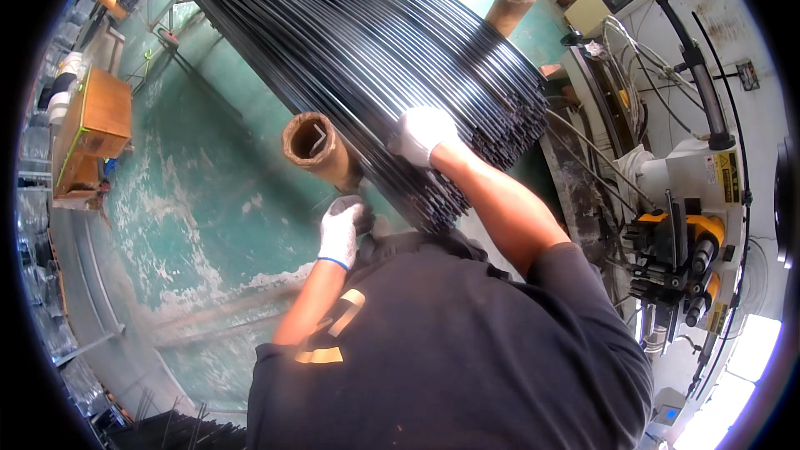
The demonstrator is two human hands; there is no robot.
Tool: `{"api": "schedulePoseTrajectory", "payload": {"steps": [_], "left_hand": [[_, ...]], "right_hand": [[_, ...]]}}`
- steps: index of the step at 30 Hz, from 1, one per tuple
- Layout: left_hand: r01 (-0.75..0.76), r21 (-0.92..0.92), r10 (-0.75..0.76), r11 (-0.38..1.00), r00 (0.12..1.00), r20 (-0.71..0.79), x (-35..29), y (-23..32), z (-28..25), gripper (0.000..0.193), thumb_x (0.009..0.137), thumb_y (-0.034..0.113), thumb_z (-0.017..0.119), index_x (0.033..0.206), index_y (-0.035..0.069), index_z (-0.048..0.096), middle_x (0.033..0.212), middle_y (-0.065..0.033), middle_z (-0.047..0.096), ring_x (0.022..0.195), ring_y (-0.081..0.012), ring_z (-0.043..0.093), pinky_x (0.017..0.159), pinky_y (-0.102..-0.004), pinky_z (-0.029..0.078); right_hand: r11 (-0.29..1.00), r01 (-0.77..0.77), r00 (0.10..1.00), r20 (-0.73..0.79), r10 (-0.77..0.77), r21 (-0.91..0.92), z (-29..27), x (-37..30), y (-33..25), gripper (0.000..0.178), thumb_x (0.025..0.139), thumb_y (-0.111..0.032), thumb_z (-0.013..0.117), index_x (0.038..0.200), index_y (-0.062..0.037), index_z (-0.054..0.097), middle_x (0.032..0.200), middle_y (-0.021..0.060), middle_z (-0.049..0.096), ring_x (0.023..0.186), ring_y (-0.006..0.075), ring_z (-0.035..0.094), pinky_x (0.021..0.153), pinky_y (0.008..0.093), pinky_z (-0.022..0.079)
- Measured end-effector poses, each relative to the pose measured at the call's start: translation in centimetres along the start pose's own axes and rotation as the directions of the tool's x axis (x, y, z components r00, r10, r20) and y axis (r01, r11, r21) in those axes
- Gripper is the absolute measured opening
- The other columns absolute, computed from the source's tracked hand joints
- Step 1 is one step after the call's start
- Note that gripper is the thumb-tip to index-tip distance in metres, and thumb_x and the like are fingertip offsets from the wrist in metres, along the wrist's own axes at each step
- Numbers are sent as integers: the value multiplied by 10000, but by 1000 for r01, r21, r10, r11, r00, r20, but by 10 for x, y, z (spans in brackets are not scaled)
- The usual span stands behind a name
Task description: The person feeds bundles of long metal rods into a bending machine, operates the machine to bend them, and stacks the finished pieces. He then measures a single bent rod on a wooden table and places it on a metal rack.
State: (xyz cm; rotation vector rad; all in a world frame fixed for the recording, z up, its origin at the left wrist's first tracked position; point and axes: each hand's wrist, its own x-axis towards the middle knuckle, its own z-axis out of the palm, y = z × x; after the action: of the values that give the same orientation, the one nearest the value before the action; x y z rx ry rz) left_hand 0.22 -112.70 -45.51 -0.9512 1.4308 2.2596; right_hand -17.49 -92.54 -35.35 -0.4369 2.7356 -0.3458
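Across the far middle of the scene, see a broad bundle of slender black rods (350, 42), slanting from far left toward near right, with uneven ends splayed on the near side. For good handling, probably best to press lightly with a level palm, shift only a few rods at once, and ease them along their length without crossing neighbours; wise, too, to hold the bare forearm clear of the rod ends. On top of the rods, close to those ends, right gloved hand (423, 135) laid palm down, fingers loosely bent toward the left edge; cannot tell whether closed on any rod. Just left of the bundle and nearer, left gloved hand (338, 229) seemingly part-curled below the brown cardboard tube (321, 154); fingers dark and hard to make out, so impossible to tell how far open or around what. Inside that tube, a bent metal bar (317, 140). Farther out, a second cardboard tube (510, 8) beside the far right edge of the bundle, a brown box (107, 112) at left, a yellow-and-black machine (679, 258) at right, and worn green floor (208, 225) below.
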Motion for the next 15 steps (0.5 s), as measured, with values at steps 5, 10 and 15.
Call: {"api": "schedulePoseTrajectory", "payload": {"steps": [5, 10, 15], "left_hand": [[18, -82, -15, 996, 999, 44, -4, -5, -7, 204, 995, 53, 607, 1196, 25, 627, 1011, -169, 727, 838, -298, 721, 766, -412, 609], [-64, -56, 65, 996, 998, 21, -8, 16, 5, 204, 1003, 64, 617, 1203, 27, 614, 1044, -164, 733, 842, -269, 716, 771, -395, 607], [-109, 7, 108, 994, 993, 43, -17, 21, 17, 234, 1002, 76, 635, 1227, 13, 635, 1063, -147, 730, 897, -248, 712, 797, -377, 599]], "right_hand": [[943, -53, 984, 177, -7, 330, -10, 2, 22, 436, 873, -408, 817, 1010, 6, 814, 878, 178, 780, 844, 255, 763, 797, 388, 589], [427, -306, 911, 392, -127, 851, -6, -9, 28, 345, 999, -250, 715, 1125, 69, 758, 960, 197, 790, 858, 264, 774, 776, 379, 632], [155, -344, 900, 372, -228, 926, -13, -23, 23, 256, 1023, -145, 664, 1078, 93, 741, 952, 200, 793, 754, 268, 775, 644, 385, 652]]}}
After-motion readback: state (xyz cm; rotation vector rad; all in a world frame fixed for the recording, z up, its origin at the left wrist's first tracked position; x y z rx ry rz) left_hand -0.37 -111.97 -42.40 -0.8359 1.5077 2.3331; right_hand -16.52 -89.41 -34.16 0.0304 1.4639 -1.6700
